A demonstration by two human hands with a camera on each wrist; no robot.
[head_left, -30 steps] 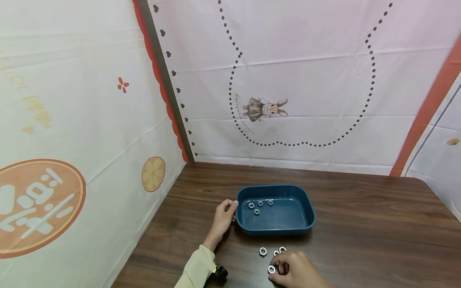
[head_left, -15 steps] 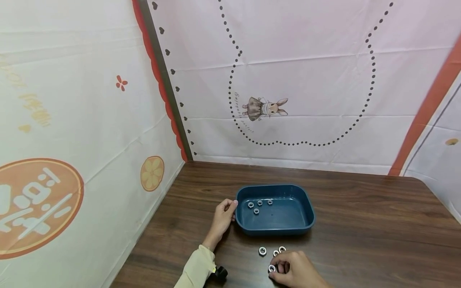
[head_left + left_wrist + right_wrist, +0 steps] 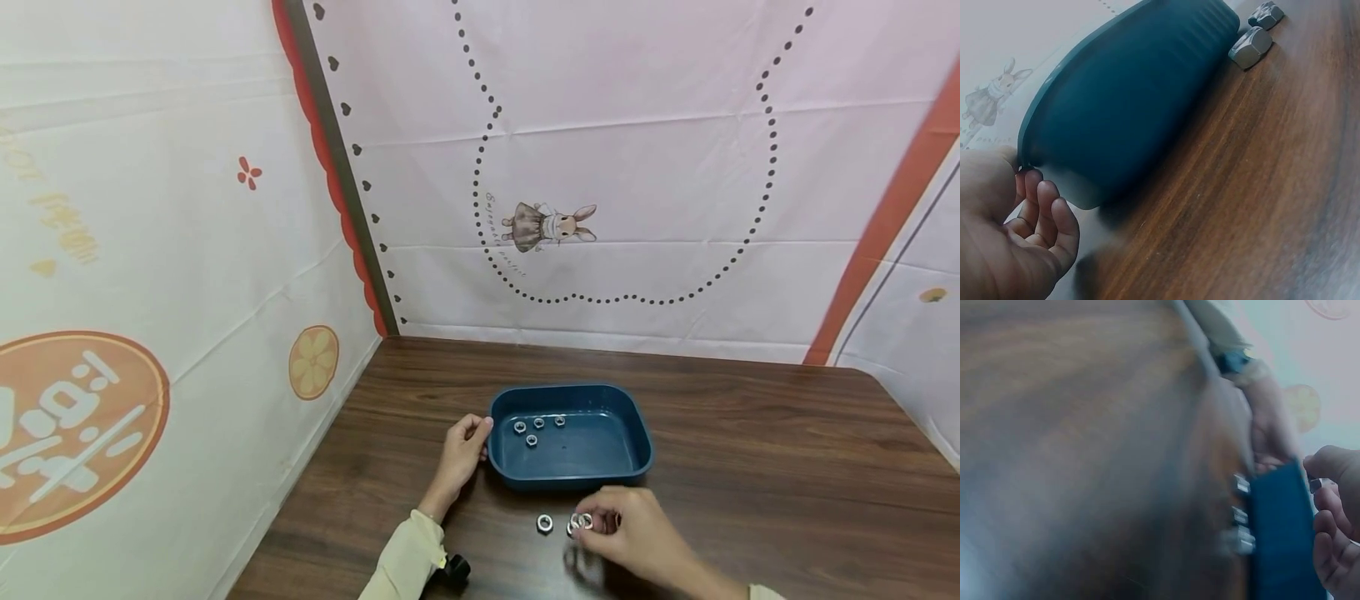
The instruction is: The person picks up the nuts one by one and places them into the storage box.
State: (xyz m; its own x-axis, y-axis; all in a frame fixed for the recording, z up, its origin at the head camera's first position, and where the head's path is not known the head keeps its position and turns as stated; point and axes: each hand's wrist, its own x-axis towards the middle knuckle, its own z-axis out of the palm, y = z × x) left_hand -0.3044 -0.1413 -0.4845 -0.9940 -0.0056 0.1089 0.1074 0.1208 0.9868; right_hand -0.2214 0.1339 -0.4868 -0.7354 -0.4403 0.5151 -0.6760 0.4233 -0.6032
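Observation:
A blue tray stands on the table with several metal hex nuts lying in its left part. My left hand pinches the tray's left rim; in the left wrist view the thumb is over the rim, with curled fingers beneath. My right hand is raised a little off the table in front of the tray. Between its thumb and finger it pinches a hex nut. Loose on the table, close to the tray's near side, lie a hex nut and two more, partly hidden by the right hand in the head view.
The brown wooden table reaches out to the right and behind the tray. Printed white cloth hangs at the back and left. A black object sits by the left sleeve.
My right hand has lifted the hex nut off the table and moved it away from me, towards the tray. The left hand stays on the rim.

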